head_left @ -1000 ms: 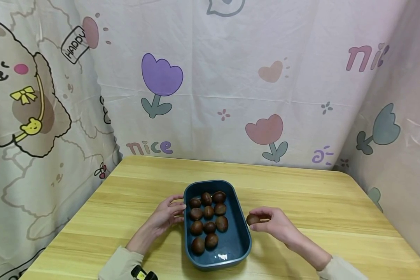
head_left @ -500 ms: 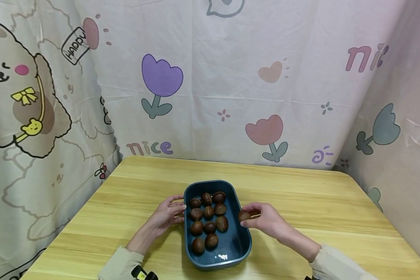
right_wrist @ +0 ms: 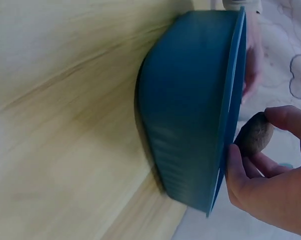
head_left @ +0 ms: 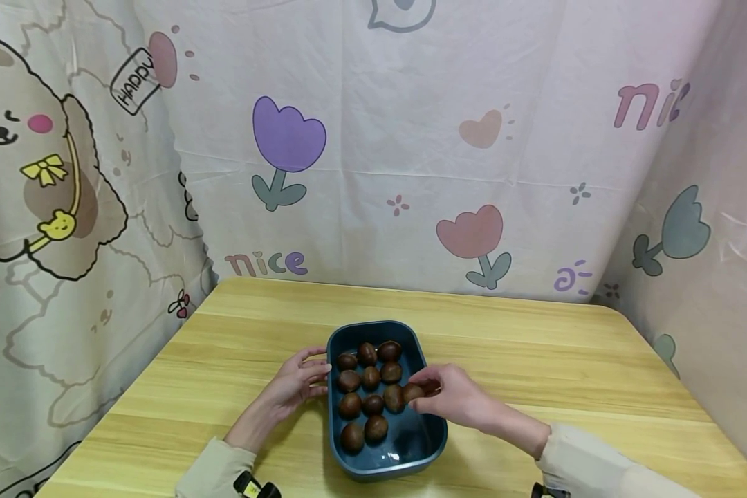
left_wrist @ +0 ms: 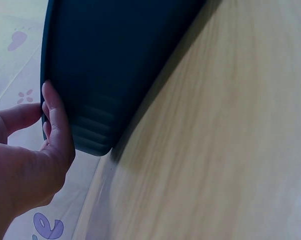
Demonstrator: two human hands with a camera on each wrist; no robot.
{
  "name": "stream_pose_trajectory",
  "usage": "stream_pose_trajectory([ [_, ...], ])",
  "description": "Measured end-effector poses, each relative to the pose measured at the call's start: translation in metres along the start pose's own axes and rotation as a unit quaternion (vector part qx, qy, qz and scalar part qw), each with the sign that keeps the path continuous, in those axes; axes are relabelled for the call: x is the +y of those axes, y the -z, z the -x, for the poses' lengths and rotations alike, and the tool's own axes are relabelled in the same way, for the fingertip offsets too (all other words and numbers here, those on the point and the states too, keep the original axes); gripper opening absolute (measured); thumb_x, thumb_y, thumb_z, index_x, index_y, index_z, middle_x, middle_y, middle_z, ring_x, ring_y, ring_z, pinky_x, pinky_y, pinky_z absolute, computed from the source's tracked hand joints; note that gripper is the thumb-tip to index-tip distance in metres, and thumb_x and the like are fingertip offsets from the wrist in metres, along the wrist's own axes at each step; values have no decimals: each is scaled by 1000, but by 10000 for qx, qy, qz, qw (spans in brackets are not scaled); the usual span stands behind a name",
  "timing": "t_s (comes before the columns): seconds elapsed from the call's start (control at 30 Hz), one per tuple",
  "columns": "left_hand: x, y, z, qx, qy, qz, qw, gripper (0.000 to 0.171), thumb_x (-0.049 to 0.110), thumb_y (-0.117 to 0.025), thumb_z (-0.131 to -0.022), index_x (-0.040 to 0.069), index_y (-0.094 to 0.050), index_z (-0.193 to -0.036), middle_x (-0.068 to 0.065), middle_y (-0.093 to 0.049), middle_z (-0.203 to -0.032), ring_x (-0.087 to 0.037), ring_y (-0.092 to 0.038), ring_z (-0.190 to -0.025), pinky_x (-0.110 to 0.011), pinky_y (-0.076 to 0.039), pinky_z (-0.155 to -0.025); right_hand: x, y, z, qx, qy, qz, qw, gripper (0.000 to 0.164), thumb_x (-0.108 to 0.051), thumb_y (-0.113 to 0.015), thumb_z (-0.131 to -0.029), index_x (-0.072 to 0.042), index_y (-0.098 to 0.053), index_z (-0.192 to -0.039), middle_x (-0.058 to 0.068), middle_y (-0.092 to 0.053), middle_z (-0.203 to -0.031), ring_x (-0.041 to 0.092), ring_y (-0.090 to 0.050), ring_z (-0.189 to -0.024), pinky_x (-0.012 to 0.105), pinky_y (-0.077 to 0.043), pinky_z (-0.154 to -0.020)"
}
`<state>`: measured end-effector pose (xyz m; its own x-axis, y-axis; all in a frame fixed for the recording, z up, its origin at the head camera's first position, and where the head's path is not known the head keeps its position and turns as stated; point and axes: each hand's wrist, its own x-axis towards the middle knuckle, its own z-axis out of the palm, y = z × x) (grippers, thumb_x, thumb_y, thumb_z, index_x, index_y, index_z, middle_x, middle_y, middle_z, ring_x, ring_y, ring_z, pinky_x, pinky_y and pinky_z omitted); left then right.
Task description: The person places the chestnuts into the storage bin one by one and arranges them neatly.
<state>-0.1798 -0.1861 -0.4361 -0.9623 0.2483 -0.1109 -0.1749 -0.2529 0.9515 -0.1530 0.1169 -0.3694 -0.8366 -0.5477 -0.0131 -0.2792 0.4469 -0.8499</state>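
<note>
A dark blue plastic box (head_left: 404, 449) stands on the table, with brown chestnuts (head_left: 350, 380) laid in rows on its floor. My left hand (head_left: 295, 384) holds the box's left side; in the left wrist view its thumb meets the rim while the fingers (left_wrist: 60, 122) lie along the outer wall. Reaching over the right rim, my right hand (head_left: 451, 398) pinches a chestnut (head_left: 413, 393) between thumb and fingers. That chestnut (right_wrist: 256, 134) appears at rim height in the right wrist view. From above it sits beside the rightmost chestnut (head_left: 394, 398) of the third row.
The light wooden table (head_left: 255, 315) extends around the box on all sides. A printed fabric curtain (head_left: 373, 138) hangs behind the table and along both sides. Bands with dark devices (head_left: 255, 486) show at the sleeves.
My right hand has moved left from outside the box to over its inside, carrying the pinched chestnut. My left hand and the box have stayed in place.
</note>
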Motion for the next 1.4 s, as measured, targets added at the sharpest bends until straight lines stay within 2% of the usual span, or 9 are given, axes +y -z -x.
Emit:
stream_pose_trajectory([
  [0.27,-2,-1,-1,4,11,-25,10000,52,1,-55,-95,-9,-26,-138,-7,-58,-95,-12,-59,-73,-27,-54,-69,-1,-18,-8,-569,57,125,9983,29,-1,-69,-85,5,-64,-113,4,-64,-97,18,-58,-87,29,-51,-71],
  [0.47,-3,-1,-3,31,17,-40,10000,53,2,-56,-94,-8,-28,-138,-8,-59,-96,-13,-60,-74,-28,-54,-69,-2,-26,-12,-542,-133,330,9979,32,3,-69,-85,8,-62,-115,8,-63,-102,20,-58,-90,34,-52,-73],
  [0.67,-4,-1,-4,27,10,-73,10000,52,2,-55,-95,-8,-28,-137,-8,-59,-96,-13,-60,-74,-28,-54,-69,-3,-31,-14,-642,-274,719,9950,30,2,-70,-83,5,-63,-112,9,-63,-103,22,-56,-90,43,-50,-77],
  [0.73,-3,-1,-3,25,8,-79,10000,52,2,-55,-95,-8,-27,-138,-8,-59,-96,-13,-60,-74,-27,-54,-69,-2,-33,-15,-665,-313,799,9941,30,2,-71,-83,5,-64,-112,8,-62,-102,21,-55,-88,42,-49,-77],
  [0.97,-3,-1,-2,29,23,-44,10000,52,1,-55,-95,-8,-27,-138,-8,-58,-96,-13,-60,-73,-27,-54,-69,2,-39,-17,-575,-463,581,9956,30,7,-69,-82,6,-63,-111,4,-59,-90,19,-52,-79,36,-47,-68],
  [1.2,-3,-2,-1,-46,-63,63,9999,51,0,-54,-95,-9,-26,-136,-8,-57,-95,-11,-60,-76,-28,-54,-70,0,-40,-17,-534,-634,648,9945,35,7,-73,-78,9,-62,-111,11,-63,-100,22,-55,-89,44,-50,-79],
  [1.4,-1,-4,-1,-57,-52,75,9999,49,-1,-53,-95,-8,-27,-136,-7,-57,-95,-10,-60,-76,-28,-54,-70,-7,-33,-14,-679,-652,750,9927,37,6,-73,-79,10,-61,-114,16,-63,-106,28,-57,-99,49,-49,-85],
])
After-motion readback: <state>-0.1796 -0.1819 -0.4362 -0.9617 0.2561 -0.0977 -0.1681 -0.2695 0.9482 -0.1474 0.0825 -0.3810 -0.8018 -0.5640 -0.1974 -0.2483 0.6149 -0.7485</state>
